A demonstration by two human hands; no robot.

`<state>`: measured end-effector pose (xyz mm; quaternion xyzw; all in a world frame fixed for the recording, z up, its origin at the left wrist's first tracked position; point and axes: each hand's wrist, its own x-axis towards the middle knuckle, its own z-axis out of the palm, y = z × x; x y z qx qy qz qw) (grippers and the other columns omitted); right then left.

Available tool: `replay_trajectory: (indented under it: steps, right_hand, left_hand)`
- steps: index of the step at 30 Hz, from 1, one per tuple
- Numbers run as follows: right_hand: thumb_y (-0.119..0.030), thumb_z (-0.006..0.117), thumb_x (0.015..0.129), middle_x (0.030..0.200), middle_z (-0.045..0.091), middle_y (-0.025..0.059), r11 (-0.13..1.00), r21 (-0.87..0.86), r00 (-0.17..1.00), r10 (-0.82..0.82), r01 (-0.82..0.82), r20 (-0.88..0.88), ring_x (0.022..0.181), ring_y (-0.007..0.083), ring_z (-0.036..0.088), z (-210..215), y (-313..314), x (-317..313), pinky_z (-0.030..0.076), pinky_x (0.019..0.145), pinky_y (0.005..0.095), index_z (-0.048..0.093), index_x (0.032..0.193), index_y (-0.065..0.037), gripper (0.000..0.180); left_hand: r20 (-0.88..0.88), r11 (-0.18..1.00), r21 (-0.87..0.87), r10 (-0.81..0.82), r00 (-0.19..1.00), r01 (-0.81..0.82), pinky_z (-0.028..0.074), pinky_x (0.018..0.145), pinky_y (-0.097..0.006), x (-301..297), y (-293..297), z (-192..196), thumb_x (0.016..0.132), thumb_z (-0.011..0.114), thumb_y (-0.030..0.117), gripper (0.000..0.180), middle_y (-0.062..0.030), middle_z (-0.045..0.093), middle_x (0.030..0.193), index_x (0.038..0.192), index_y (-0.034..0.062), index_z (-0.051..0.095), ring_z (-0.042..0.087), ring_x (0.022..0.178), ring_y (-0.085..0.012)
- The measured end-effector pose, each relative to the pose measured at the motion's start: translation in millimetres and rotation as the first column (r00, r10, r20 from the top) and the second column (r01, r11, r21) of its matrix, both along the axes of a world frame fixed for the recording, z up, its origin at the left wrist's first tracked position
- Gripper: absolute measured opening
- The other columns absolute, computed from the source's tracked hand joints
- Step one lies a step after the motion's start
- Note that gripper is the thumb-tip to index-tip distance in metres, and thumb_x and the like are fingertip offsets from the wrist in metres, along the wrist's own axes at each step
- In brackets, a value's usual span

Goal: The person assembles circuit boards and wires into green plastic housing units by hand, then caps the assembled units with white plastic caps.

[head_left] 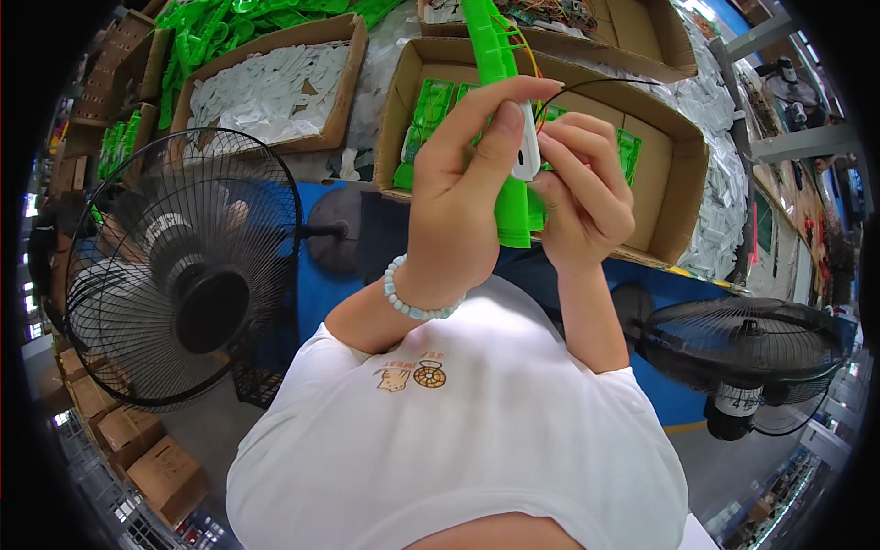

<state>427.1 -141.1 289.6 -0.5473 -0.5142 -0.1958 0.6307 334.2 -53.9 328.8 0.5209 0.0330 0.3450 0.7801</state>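
Above the near edge of a cardboard box, my left hand [458, 188] is closed round a long green plastic housing [513, 220], which stands nearly upright in the view. A small white plastic piece [526, 156] with a dark slot sits against the housing, under my left thumb and fingers. My right hand [587, 188] is closed too, its bent fingertips and thumb pinching at the right side of the white piece. Thin yellow, red and black wires [605, 81] come out beside the fingertips. What lies between the right fingertips is partly hidden.
The cardboard box [669, 215] behind my hands holds several green housings [429, 110]. Another box [353, 69] at the left holds white pieces [266, 96], with green parts [197, 41] heaped beyond. Black fans stand left [211, 302] and right [747, 339]. Bagged white parts [724, 202] lie at the right.
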Motion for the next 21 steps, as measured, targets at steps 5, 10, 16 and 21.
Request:
replay_trajectory:
  steps: [5,10,16,21]
  right_hand:
    - [-0.015,0.08,0.064,0.093,0.067,0.0093,0.981,-0.089,0.962,-0.148,0.172,0.229,0.087,0.0284,0.06,26.6,-5.4,-6.0,0.05,0.063,0.0336,0.073,0.096,-0.002,0.035]
    - [-0.016,0.081,0.058,0.086,0.063,0.0084,0.979,-0.068,0.93,-0.16,0.193,0.332,0.077,0.0262,0.061,35.7,-5.7,-9.6,0.048,0.056,0.0322,0.072,0.092,-0.003,0.037]
    - [-0.015,0.082,0.06,0.084,0.065,0.0112,0.966,-0.165,0.94,-0.141,0.2,0.311,0.077,0.0286,0.063,48.0,-14.4,-13.4,0.051,0.062,0.0338,0.073,0.092,0.001,0.038]
    - [-0.017,0.083,0.058,0.083,0.064,0.0107,0.969,-0.153,0.932,-0.134,0.195,0.337,0.075,0.0275,0.062,55.1,-18.1,-14.9,0.05,0.06,0.0331,0.073,0.09,0.001,0.038]
  left_hand:
    - [0.129,0.894,-0.354,-0.245,0.961,0.275,0.049,0.086,-0.027,-8.3,3.3,3.4,0.102,0.046,0.017,0.028,-0.0106,0.058,0.123,0.124,0.0028,0.054,0.059,0.098,-0.0119]
    - [0.258,0.828,-0.392,-0.32,0.911,0.402,0.053,0.09,-0.04,-9.4,4.3,-0.1,0.103,0.034,0.019,0.035,-0.0239,0.052,0.13,0.132,0.0013,0.043,0.063,0.1,-0.0301]
    - [0.371,0.792,-0.399,-0.323,0.871,0.463,0.052,0.093,-0.044,-4.6,1.4,-6.3,0.103,0.029,0.023,0.047,-0.0329,0.037,0.142,0.147,0.0045,0.028,0.063,0.102,-0.0365]
    - [0.514,0.738,-0.339,-0.374,0.772,0.584,0.051,0.095,-0.047,-3.4,0.6,-17.0,0.103,0.032,0.028,0.055,-0.0372,0.026,0.147,0.152,0.0094,0.016,0.061,0.106,-0.0385]
